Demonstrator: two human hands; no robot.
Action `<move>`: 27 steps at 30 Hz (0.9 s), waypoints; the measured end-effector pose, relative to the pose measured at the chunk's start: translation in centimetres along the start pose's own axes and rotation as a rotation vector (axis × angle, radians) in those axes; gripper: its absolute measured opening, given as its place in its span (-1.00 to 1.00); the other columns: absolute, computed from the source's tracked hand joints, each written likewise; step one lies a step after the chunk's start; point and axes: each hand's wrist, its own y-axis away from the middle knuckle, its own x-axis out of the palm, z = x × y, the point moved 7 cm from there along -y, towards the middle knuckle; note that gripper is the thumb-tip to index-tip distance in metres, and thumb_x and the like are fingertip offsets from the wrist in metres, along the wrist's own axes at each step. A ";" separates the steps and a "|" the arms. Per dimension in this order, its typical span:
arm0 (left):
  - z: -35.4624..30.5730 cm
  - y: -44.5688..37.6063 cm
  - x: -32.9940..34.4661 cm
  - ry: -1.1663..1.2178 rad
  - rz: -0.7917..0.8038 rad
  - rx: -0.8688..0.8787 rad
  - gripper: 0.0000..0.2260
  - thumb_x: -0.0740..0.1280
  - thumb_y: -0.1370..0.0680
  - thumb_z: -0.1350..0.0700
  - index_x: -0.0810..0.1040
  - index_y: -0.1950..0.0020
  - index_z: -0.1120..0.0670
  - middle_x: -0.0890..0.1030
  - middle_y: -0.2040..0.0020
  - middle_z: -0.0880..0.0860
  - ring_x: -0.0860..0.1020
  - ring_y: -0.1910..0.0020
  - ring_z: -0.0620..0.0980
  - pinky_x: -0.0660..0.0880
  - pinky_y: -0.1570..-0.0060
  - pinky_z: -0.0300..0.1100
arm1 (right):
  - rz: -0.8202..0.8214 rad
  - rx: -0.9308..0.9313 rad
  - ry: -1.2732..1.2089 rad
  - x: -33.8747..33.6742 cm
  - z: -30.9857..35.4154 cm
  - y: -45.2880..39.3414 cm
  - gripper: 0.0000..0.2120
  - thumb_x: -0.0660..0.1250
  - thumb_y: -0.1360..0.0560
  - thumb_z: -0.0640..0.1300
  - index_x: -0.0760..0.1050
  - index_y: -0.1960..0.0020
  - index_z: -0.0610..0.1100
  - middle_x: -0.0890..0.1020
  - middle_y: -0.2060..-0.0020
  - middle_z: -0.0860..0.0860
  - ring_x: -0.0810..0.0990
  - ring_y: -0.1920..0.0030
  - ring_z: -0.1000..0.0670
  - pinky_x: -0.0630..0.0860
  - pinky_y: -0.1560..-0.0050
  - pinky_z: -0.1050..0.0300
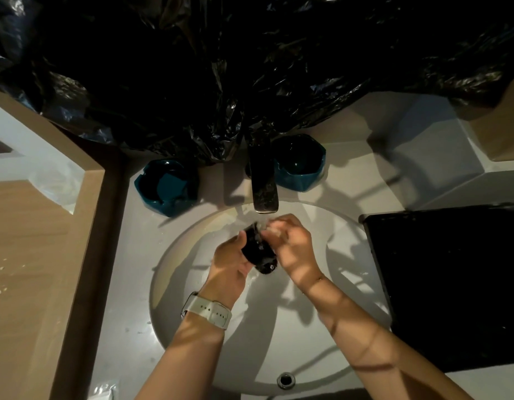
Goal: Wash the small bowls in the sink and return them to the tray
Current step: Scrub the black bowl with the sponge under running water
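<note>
Black and glossy, the small bowl point(257, 249) sat tilted over the white sink point(192, 284), just under the faucet point(263, 180) where water ran onto it. The left hand point(229, 264) (a pale watch strap point(206, 310) on its wrist) gripped the bowl from the side. The right hand point(290, 243) curled against the bowl's rim, fingers blurred by the water. Two teal dishes point(169, 186) flanked the faucet on the counter. A black tray point(452, 284) lay to the right of the sink. Black plastic sheeting point(250, 67) hung behind.
</note>
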 end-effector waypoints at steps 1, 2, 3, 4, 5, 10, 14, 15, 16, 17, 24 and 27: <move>-0.4 -0.1 -0.1 0.012 -0.014 0.005 -0.75 0.22 -0.62 0.11 0.55 -0.16 0.24 0.71 0.05 0.14 0.70 0.10 0.06 0.58 0.18 -0.16 | 0.024 -0.028 -0.005 0.6 0.4 -0.1 -0.93 0.43 -0.43 -0.35 0.62 0.13 -0.21 0.51 0.14 -0.01 0.52 0.14 0.30 0.37 0.02 0.50; -0.9 -0.3 -0.3 0.010 -0.028 0.010 -0.74 0.18 -0.63 0.12 0.56 -0.16 0.23 0.71 0.03 0.15 0.69 0.12 0.06 0.58 0.17 -0.15 | 0.063 -0.054 0.005 1.0 0.6 0.1 -0.91 0.43 -0.43 -0.35 0.63 0.09 -0.23 0.49 0.16 0.05 0.51 0.14 0.32 0.37 0.02 0.50; -1.3 -0.4 -0.8 0.000 -0.050 0.018 -0.71 0.13 -0.65 0.13 0.56 -0.19 0.23 0.69 -0.02 0.18 0.68 0.12 0.07 0.58 0.17 -0.14 | 0.108 -0.069 0.024 1.4 0.7 0.5 -0.87 0.44 -0.42 -0.34 0.65 0.03 -0.26 0.47 0.17 0.07 0.51 0.14 0.31 0.37 0.03 0.50; -1.6 -0.7 -1.2 -0.021 -0.064 0.020 -0.69 0.09 -0.67 0.14 0.55 -0.23 0.24 0.66 -0.07 0.22 0.67 0.10 0.09 0.60 0.17 -0.13 | 0.154 -0.076 0.049 1.5 0.7 1.0 -0.84 0.45 -0.42 -0.32 0.65 -0.01 -0.26 0.48 0.16 0.08 0.51 0.13 0.27 0.37 0.03 0.49; -1.6 -0.8 -1.7 -0.036 -0.085 0.023 -0.68 0.08 -0.67 0.14 0.55 -0.24 0.26 0.65 -0.09 0.24 0.67 0.10 0.10 0.61 0.17 -0.11 | 0.194 -0.067 0.068 1.4 0.5 1.5 -0.82 0.45 -0.43 -0.30 0.65 -0.03 -0.24 0.49 0.15 0.08 0.53 0.12 0.23 0.38 0.04 0.49; -0.7 0.6 -1.3 -0.034 -0.047 0.071 -0.69 0.16 -0.65 0.13 0.54 -0.25 0.30 0.64 -0.13 0.28 0.62 -0.09 0.20 0.53 -0.13 0.05 | 0.183 -0.155 0.047 -0.1 0.8 3.0 -0.85 0.40 -0.49 -0.25 0.66 -0.04 -0.16 0.56 -0.01 0.04 0.57 -0.04 0.15 0.48 -0.11 0.33; -0.7 1.9 0.2 -0.169 -0.028 0.232 -0.77 0.18 -0.65 0.25 0.53 -0.05 0.41 0.61 0.06 0.30 0.61 0.09 0.18 0.54 0.03 -0.02 | 0.087 -0.243 0.184 1.3 1.9 2.0 -0.80 0.32 -0.53 -0.09 0.64 -0.08 -0.11 0.48 -0.04 0.20 0.47 -0.15 0.08 0.38 -0.24 0.28; -0.6 2.1 0.5 -0.194 -0.034 0.262 -0.77 0.20 -0.64 0.26 0.52 -0.02 0.44 0.60 0.09 0.30 0.59 0.12 0.17 0.54 0.07 -0.05 | 0.031 -0.201 0.188 1.4 1.7 1.0 -0.78 0.29 -0.53 -0.03 0.64 -0.04 -0.13 0.50 -0.02 0.14 0.48 -0.14 0.04 0.40 -0.23 0.24; -0.7 2.4 0.7 -0.223 -0.039 0.285 -0.76 0.21 -0.64 0.26 0.51 -0.01 0.46 0.59 0.12 0.30 0.58 0.15 0.16 0.54 0.10 -0.08 | 0.011 -0.129 0.165 1.5 1.2 -0.2 -0.76 0.29 -0.54 0.00 0.62 0.02 -0.14 0.53 0.01 0.07 0.51 -0.10 0.00 0.44 -0.19 0.16; -1.0 2.7 0.8 -0.249 -0.046 0.305 -0.75 0.22 -0.63 0.25 0.50 0.02 0.48 0.59 0.16 0.29 0.58 0.19 0.13 0.54 0.13 -0.12 | 0.035 -0.043 0.121 1.7 0.7 -1.1 -0.78 0.30 -0.54 -0.01 0.60 0.10 -0.16 0.55 0.07 0.02 0.54 -0.03 -0.02 0.46 -0.11 0.11; -2.0 1.9 -0.9 -0.359 -0.085 0.315 -0.79 0.22 -0.64 0.25 0.57 0.05 0.34 0.64 0.12 0.32 0.61 0.11 0.30 0.58 0.05 0.12 | 0.302 -0.162 0.188 4.1 0.9 -0.1 -0.80 0.23 -0.58 -0.10 0.58 0.02 -0.17 0.60 0.07 -0.06 0.54 0.02 0.08 0.42 -0.05 0.36; -2.5 2.7 -0.5 -0.417 -0.001 0.344 -0.77 0.23 -0.64 0.23 0.54 0.10 0.37 0.59 0.24 0.15 0.56 0.27 -0.02 0.52 0.23 -0.21 | 0.342 0.260 -0.028 3.6 -0.5 -1.5 -0.79 0.19 -0.63 -0.06 0.46 0.04 -0.19 0.52 0.28 0.00 0.51 0.26 0.07 0.44 0.28 0.35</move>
